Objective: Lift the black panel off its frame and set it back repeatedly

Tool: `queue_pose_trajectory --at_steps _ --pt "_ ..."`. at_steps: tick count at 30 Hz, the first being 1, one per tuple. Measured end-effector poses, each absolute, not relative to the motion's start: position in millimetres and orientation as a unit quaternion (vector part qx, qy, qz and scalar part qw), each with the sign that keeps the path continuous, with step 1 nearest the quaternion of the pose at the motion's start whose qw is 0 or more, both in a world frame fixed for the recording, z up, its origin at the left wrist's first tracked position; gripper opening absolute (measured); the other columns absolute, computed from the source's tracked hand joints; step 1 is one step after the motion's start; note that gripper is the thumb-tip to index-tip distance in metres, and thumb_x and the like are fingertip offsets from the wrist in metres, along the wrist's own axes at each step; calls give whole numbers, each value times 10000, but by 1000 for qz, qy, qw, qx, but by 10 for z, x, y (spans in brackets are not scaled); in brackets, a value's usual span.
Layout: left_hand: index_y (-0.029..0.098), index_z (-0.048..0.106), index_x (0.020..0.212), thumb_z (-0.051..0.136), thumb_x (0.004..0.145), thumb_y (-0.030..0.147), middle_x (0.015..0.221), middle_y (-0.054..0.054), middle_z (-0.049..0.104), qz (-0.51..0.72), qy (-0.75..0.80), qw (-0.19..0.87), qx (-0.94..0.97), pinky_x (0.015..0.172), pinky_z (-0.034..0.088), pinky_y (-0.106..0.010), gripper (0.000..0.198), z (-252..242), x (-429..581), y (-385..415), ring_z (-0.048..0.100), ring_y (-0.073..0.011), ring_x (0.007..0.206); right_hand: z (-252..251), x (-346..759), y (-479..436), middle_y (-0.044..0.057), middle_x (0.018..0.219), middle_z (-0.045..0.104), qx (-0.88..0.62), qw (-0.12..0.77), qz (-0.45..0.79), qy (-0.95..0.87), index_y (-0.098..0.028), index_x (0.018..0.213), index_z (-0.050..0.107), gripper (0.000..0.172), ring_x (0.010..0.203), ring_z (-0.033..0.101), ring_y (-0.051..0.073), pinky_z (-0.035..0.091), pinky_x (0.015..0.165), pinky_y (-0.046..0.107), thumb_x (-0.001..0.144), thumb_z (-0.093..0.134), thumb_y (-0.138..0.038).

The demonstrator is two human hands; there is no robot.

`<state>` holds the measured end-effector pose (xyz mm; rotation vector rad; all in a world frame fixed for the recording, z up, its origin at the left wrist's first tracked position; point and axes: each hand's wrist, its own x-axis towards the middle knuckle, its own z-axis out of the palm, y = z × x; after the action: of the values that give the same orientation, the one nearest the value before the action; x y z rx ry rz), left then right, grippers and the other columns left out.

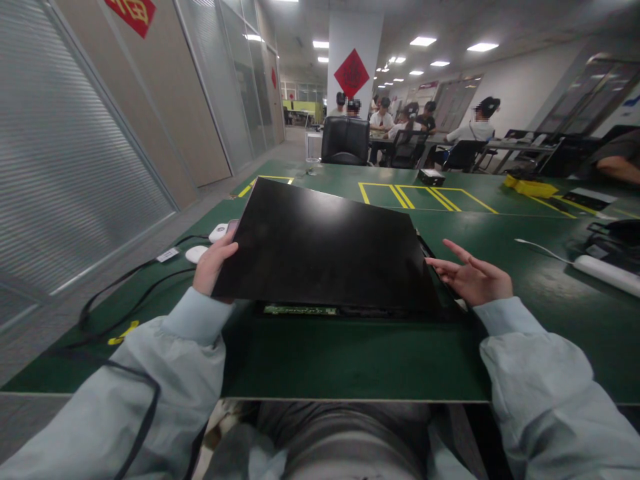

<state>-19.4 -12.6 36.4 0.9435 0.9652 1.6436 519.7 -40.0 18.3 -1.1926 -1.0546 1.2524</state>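
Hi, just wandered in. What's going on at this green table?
A person's left hand grips the left edge of a flat black panel, which seems tilted, left side higher. The right hand is open, fingers spread, with fingertips at or near the right edge. A green circuit strip shows below the panel's near edge, above the green table.

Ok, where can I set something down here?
Bare: the green tabletop between the flat black glossy panel and the near edge, and between the right hand and long white plastic bar. Crowded: beside the left hand, with white rounded plastic objects.
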Motion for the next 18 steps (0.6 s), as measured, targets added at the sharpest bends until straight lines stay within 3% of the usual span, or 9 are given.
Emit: queue_pose_trajectory --at_steps 3,7,13,18 --pt "225 895 1194 945 700 303 1219 -49 918 687 390 478 383 1130 662 -391 502 352 -137 -141 787 -375 1349 192 5229 -392 106 1232 885 -506 532 520 -437 -408 1409 698 603 654 603 256 554 594 440 832 714 -583" --pt "201 919 1114 1016 666 319 1132 -80 930 661 391 498 403 1101 681 -425 474 300 -46 -170 824 -396 1283 212 5251 -394 118 1295 871 -509 534 511 -441 -390 1295 729 482 506 334 175 380 442 380 847 705 -566" --pt "199 918 1049 1047 647 355 1004 -111 923 610 424 527 412 1009 709 -455 451 192 65 -173 834 -430 1251 168 5339 -354 132 1180 884 -509 544 509 -430 -356 1162 733 372 461 249 136 256 381 342 828 739 -519" --pt "205 909 1184 1066 640 435 1013 -114 926 575 439 540 430 969 723 -463 611 135 106 -140 850 -421 1212 133 5373 -322 118 1100 881 -516 540 509 -427 -350 1140 719 389 444 261 138 252 352 353 793 769 -517"
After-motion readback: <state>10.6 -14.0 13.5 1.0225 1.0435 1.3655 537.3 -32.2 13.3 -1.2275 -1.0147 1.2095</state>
